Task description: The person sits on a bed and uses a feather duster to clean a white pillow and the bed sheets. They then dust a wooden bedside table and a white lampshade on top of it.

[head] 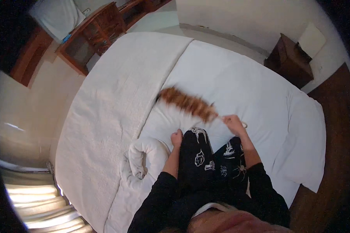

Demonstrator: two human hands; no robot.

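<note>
My right hand point(233, 123) is closed around the handle of a fluffy brown duster point(188, 104), whose head reaches left over the white bed sheet point(221, 72) and is blurred. A pale loop at the handle's end shows just right of the hand. My left hand point(177, 138) rests beside my left knee, its fingers curled, with nothing visible in it. To its lower left lies a rolled, bunched part of a white blanket point(151, 154). The duster's tip is near the folded edge of the white cover point(105, 96).
A white pillow point(304, 142) lies at the bed's right end. Beyond the far side stands a dark wooden bedside cabinet point(291, 62) by the wall. Open wooden shelving point(87, 40) is at the upper left, and a lit curtain point(43, 204) hangs at the lower left.
</note>
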